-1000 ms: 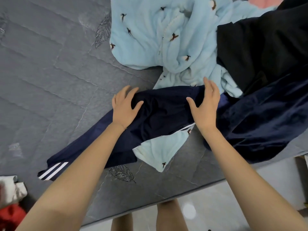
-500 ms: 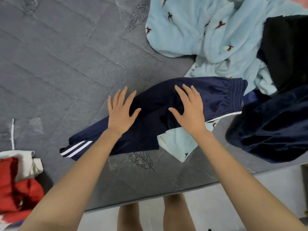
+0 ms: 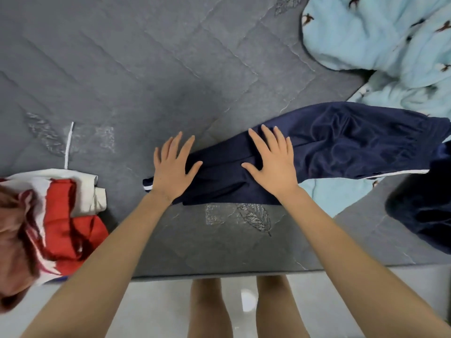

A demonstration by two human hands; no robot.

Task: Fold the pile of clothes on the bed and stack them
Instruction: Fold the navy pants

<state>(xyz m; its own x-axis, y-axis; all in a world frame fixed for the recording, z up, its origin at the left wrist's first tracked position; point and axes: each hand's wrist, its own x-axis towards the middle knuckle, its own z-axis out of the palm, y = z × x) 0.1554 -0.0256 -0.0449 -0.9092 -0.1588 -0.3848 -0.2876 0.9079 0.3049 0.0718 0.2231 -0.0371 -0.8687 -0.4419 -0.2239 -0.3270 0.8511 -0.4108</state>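
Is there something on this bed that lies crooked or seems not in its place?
Yes. The navy track pants lie slanted across the mattress, their waist end resting on the light-blue fleece garment. A white cord lies on the mattress just beyond the red-and-white clothes at the left.

Cut off by the right picture edge: pale blue fleece blanket with small dark prints [image 3: 378,37] toward the far right of the grey quilted mattress [image 3: 146,69], and a dark navy velvety garment [image 3: 419,215] at its near edge. Partly buried under the navy blue track trousers with white side stripes [image 3: 341,142]: more of that blanket. Covered by the flat left hand [image 3: 170,169]: most of the striped cuff. Blurred and cropped at the left: red and white clothes [image 3: 61,211], garment type unreadable.
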